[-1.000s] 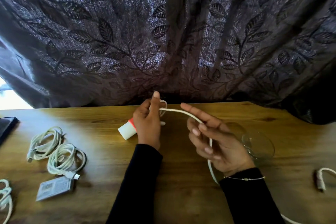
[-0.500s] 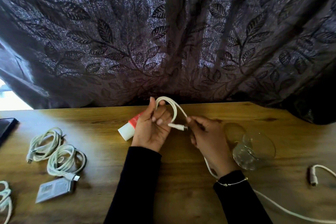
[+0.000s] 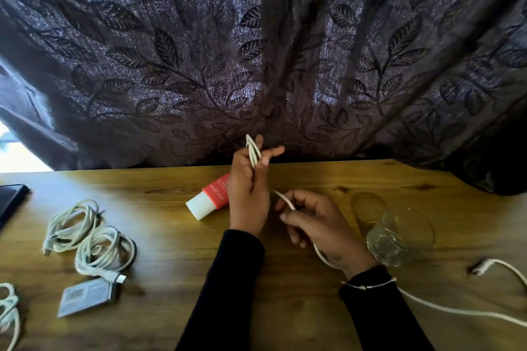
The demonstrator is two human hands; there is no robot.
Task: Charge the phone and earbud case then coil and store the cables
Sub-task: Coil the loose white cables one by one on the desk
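On the wooden table (image 3: 176,239) an empty glass (image 3: 399,236); both hands, left hand (image 3: 247,194) and right hand (image 3: 319,225), grip the white cable (image 3: 456,311).

Four white cables (image 3: 427,305) – two hands (image 3: 248,196), one tube (image 3: 209,200), one glass (image 3: 399,236).

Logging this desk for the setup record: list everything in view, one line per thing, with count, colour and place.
cable in hand: 1, white, looped in the left hand, runs through the right hand and off right
coiled cables: 2, white, table left
partial cable coil: 1, white, bottom-left edge
small box: 1, grey, near the coils
tube: 1, red and white, behind the left hand
glass: 1, clear, right of the right hand
dark device: 1, black, left edge
curtain: 1, dark leaf-patterned, behind the table
table: 1, wooden
left hand: 1, centre
right hand: 1, centre right
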